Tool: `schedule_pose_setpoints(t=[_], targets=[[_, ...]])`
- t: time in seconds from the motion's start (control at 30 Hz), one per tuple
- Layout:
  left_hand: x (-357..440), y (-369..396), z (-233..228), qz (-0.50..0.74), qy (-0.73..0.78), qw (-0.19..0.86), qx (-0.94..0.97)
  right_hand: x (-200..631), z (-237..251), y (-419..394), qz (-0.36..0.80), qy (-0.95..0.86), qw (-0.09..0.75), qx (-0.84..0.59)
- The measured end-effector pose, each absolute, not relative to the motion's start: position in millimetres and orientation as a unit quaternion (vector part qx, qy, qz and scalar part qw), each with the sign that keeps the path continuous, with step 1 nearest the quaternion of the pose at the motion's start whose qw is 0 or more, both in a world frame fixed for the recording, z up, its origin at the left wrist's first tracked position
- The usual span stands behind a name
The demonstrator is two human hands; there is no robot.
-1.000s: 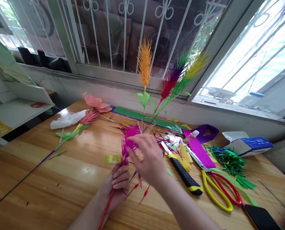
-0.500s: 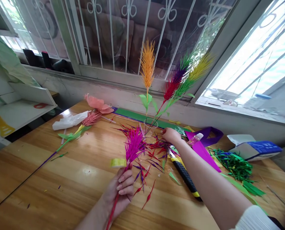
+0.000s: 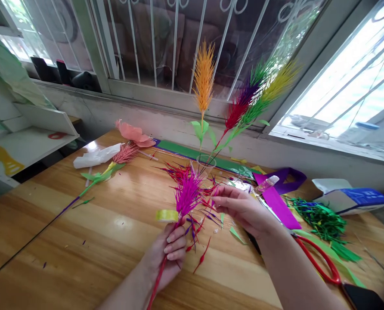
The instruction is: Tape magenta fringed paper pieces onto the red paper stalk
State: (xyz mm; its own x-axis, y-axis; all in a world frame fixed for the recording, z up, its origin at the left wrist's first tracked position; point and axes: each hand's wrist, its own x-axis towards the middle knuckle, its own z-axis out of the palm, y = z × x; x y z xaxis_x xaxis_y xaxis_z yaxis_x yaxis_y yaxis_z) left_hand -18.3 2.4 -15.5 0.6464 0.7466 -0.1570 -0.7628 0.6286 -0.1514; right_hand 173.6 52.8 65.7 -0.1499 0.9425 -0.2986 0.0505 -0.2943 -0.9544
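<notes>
My left hand (image 3: 169, 252) grips the red stem of a magenta paper wheat-ear (image 3: 187, 193) and holds it upright over the wooden table (image 3: 98, 241). My right hand (image 3: 243, 206) hovers just right of the ear. Its thumb and fingers pinch a thin magenta paper spike next to the ear's head. Loose red and purple paper spikes (image 3: 196, 224) lie scattered under both hands. A roll of clear tape (image 3: 167, 215) sits left of the ear.
A glass (image 3: 205, 165) holds finished orange, red, purple and yellow ears by the window. Red-handled scissors (image 3: 321, 260), purple paper (image 3: 277, 202), green shreds (image 3: 317, 217), a glue bottle (image 3: 266, 184) and a phone (image 3: 361, 297) lie at right. A pink paper flower (image 3: 132, 133) lies at left.
My right hand reached out to the pile near the glass, then came back beside the magenta ear with a spike pinched. The left hand kept holding the stem.
</notes>
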Motion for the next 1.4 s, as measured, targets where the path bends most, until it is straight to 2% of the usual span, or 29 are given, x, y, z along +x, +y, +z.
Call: schedule_pose_setpoints(t=[0.13,0.6,0.9,1.4], targets=[[-17.1,2.0,-16.5,0.401,0.046,0.91,-0.093,144.8,60.5,30.2,0.645,-0.44,0.408,-0.474],[-16.9,3.2,-10.0,0.392,0.073,0.914,-0.077,107.0,53.7,31.1,0.542,-0.479,0.423,-0.546],[-16.4,2.6,-13.6,0.387,0.052,0.916,-0.093,106.2,45.5,34.0,0.383,-0.576,0.387,-0.61],[-16.1,1.2,-11.2,0.401,0.097,0.909,-0.064,100.1,44.0,29.8,0.272,-0.634,0.39,-0.609]])
